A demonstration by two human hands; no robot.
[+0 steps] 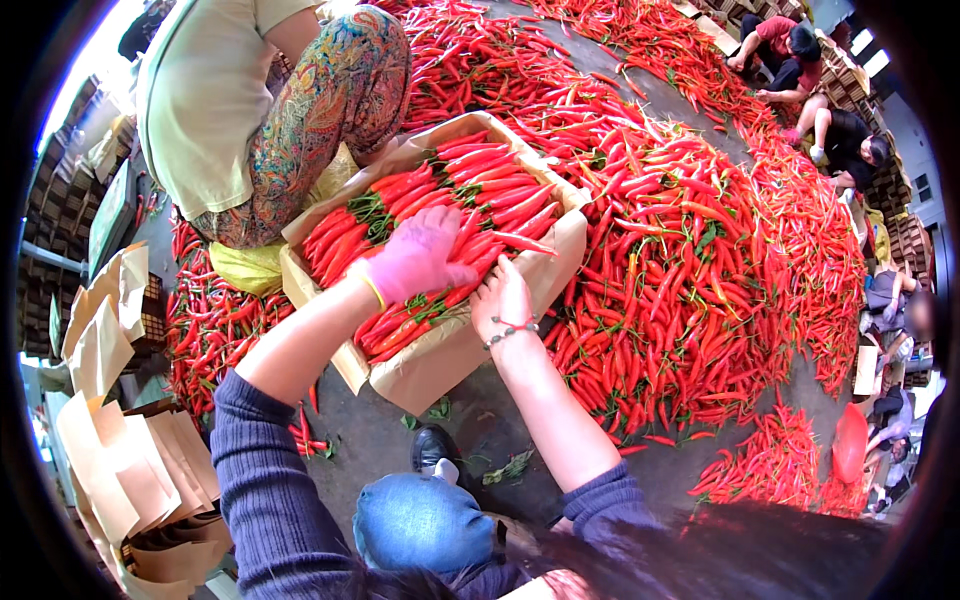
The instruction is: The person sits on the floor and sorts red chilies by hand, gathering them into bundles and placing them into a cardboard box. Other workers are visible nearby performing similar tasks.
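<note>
A paper-lined box (430, 368) stands in front of me, filled with red chili peppers (500, 185) in rows, some with green stems turned inward. My left hand (415, 255), in a pink glove, lies over the peppers at the near side, fingers stretched and thumb apart. At the near right rim is my right hand (503, 305), bare, with a beaded bracelet on the wrist. Its fingers are bent together at the paper edge; what they grip is hidden. Just above its fingertips one chili pepper (525, 243) juts toward the rim.
A large heap of loose chili peppers (670, 290) spreads to the right. Another person (215, 130) crouches at the box's far left. Brown paper sheets (130, 460) stand at the lower left. Several people sit along the far right, near a red basin (850, 443).
</note>
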